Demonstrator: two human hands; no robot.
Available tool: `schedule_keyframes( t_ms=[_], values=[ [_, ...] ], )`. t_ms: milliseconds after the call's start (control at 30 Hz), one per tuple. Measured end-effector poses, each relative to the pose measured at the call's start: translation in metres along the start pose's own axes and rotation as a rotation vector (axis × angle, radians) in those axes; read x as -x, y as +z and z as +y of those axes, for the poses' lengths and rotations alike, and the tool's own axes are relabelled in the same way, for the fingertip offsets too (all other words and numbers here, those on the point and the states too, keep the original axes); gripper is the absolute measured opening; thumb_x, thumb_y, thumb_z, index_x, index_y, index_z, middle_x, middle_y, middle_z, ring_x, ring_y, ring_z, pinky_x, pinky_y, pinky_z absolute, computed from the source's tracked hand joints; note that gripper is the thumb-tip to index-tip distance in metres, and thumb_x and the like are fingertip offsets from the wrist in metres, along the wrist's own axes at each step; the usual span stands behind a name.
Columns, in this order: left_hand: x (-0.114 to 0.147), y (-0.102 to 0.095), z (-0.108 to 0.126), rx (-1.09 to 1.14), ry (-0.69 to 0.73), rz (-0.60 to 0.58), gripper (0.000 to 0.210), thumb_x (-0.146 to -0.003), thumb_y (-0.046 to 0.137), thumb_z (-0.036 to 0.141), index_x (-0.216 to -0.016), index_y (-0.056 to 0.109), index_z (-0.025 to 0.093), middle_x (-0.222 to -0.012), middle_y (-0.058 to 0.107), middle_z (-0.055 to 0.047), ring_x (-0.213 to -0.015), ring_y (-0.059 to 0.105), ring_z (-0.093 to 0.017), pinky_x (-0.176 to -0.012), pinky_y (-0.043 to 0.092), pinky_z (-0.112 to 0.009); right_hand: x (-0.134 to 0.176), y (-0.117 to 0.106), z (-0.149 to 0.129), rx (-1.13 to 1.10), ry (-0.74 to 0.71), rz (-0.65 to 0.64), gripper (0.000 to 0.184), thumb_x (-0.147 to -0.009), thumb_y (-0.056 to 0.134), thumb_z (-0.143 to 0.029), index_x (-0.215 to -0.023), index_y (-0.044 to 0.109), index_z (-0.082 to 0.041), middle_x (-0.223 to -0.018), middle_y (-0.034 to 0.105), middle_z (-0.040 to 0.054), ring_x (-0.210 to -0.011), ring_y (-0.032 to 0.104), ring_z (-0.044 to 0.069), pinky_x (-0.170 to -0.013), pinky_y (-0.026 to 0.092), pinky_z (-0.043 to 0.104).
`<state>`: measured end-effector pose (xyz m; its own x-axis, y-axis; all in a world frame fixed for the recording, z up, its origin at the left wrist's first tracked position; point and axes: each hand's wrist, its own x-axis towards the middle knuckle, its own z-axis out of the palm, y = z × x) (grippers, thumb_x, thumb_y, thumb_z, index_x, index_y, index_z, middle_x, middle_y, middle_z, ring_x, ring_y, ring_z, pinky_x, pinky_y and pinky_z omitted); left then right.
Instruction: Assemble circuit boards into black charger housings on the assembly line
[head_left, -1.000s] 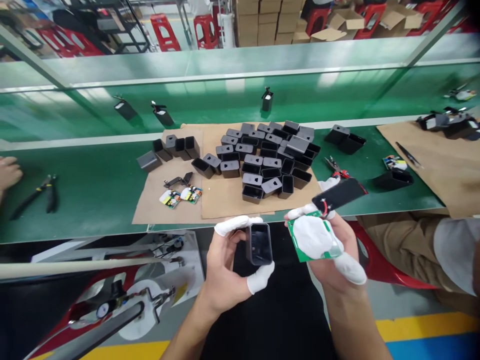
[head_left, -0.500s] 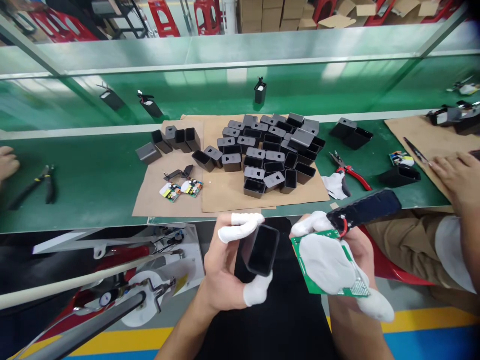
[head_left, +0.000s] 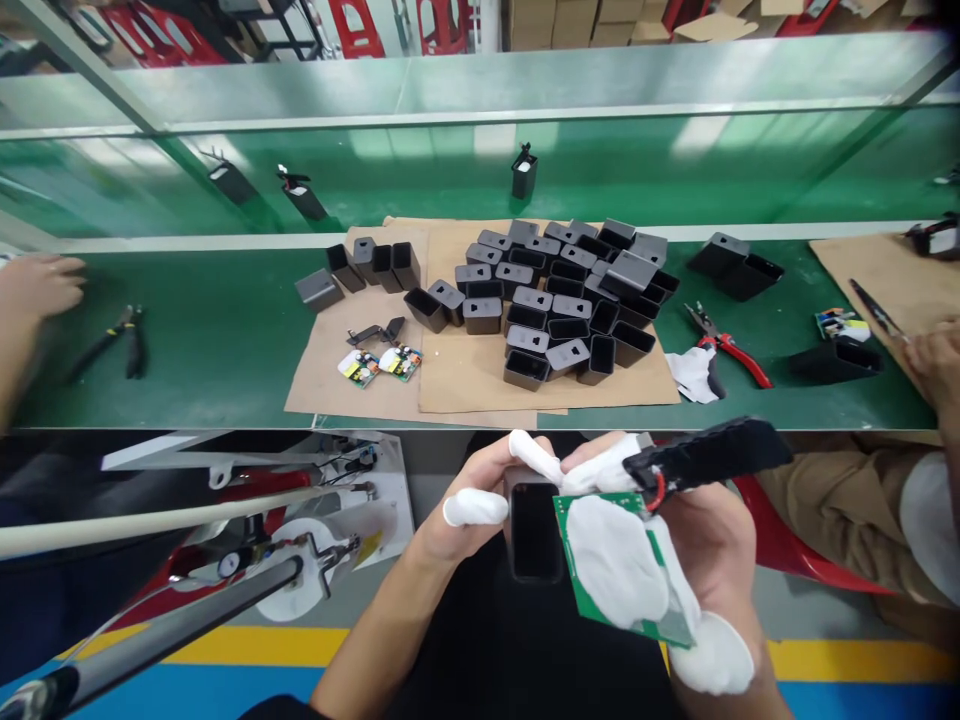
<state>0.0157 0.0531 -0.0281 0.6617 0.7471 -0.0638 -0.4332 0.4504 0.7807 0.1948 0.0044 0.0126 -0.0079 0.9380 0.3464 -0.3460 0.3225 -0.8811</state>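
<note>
My left hand [head_left: 471,510], with white finger cots, grips a hollow black plastic case [head_left: 535,540] whose open end faces me. In my right hand [head_left: 716,545], also in finger cots, is a green circuit board [head_left: 574,575] with a large white pad [head_left: 619,560] on its face. A black ridged strip [head_left: 716,462] sticks out to the right above the board, and red wire [head_left: 658,490] runs between them. The board's left edge is right beside the case; whether they touch I cannot tell. Fingertips of both hands meet above the case.
Many black cases [head_left: 568,328] stand crowded on cardboard [head_left: 472,390] on the green bench. Two small circuit boards [head_left: 401,362] lie left of them. Red-handled pliers [head_left: 739,355] lie right, dark pliers [head_left: 112,345] left. Co-workers' hands [head_left: 41,290] show at both sides.
My hands have come together, bringing the circuit board leftward up against or close to the case. The case now stands more upright in view. The left co-worker's hand reaches further in.
</note>
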Motion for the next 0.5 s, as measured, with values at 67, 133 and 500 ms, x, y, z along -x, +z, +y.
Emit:
schedule_keyframes(
  t_ms=[67, 133, 500],
  values=[
    [0.0, -0.0012, -0.0014, -0.006, 0.014, 0.017, 0.048, -0.068, 0.081, 0.061, -0.095, 0.067, 0.023, -0.091, 0.054, -0.006, -0.079, 0.057, -0.024, -0.07, 0.049, -0.039, 0.0002, -0.001, 0.0018, 0.003, 0.021, -0.03, 0.069, -0.064, 0.101, -0.055, -0.124, 0.079, -0.029, -0.092, 0.078, 0.008, -0.084, 0.076, 0.034, -0.075, 0.069, 0.052],
    [0.0002, -0.0018, -0.0024, -0.016, 0.034, 0.039, 0.049, -0.067, 0.082, 0.061, -0.095, 0.068, 0.023, -0.093, 0.054, -0.006, -0.08, 0.055, -0.024, -0.072, 0.048, -0.038, 0.0007, -0.0021, 0.004, 0.009, 0.007, -0.042, 0.072, -0.063, 0.103, -0.047, -0.128, 0.077, -0.03, -0.096, 0.078, 0.0076, -0.08, 0.074, 0.032, -0.072, 0.068, 0.05],
    [0.0017, 0.0014, 0.004, -0.032, 0.017, 0.098, 0.046, -0.066, 0.083, 0.052, -0.097, 0.073, 0.02, -0.094, 0.057, -0.006, -0.084, 0.05, -0.023, -0.072, 0.042, -0.032, 0.0027, -0.0087, 0.0043, 0.192, 0.006, -0.081, 0.064, -0.074, 0.097, -0.045, -0.132, 0.076, -0.026, -0.118, 0.075, 0.0138, -0.112, 0.072, 0.039, -0.099, 0.063, 0.06]
  ],
)
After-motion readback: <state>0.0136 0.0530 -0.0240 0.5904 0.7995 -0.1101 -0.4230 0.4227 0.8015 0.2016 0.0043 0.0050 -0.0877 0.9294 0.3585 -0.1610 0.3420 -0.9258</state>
